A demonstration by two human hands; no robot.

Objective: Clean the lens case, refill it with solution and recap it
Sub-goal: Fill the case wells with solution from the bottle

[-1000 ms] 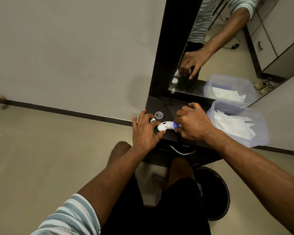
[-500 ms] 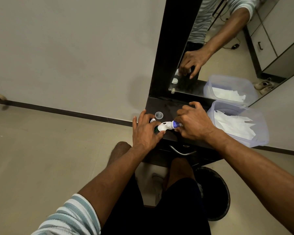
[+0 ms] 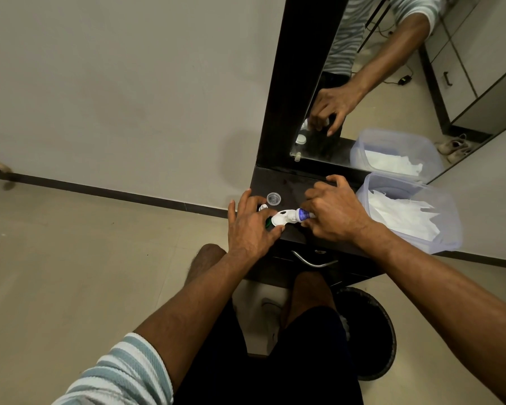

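- Beside the clear cap, the lens case lay crosswise, its long axis running between the hands.
- Left hand pinched its green end; right hand gripped its purple end.

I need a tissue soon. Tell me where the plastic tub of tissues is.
In the head view, the plastic tub sits at the right end of the dark counter, just right of the right hand and below the mirror.

Right of the clear cap, your path's blocked by the plastic tub; behind, mirror frame; left, open air.
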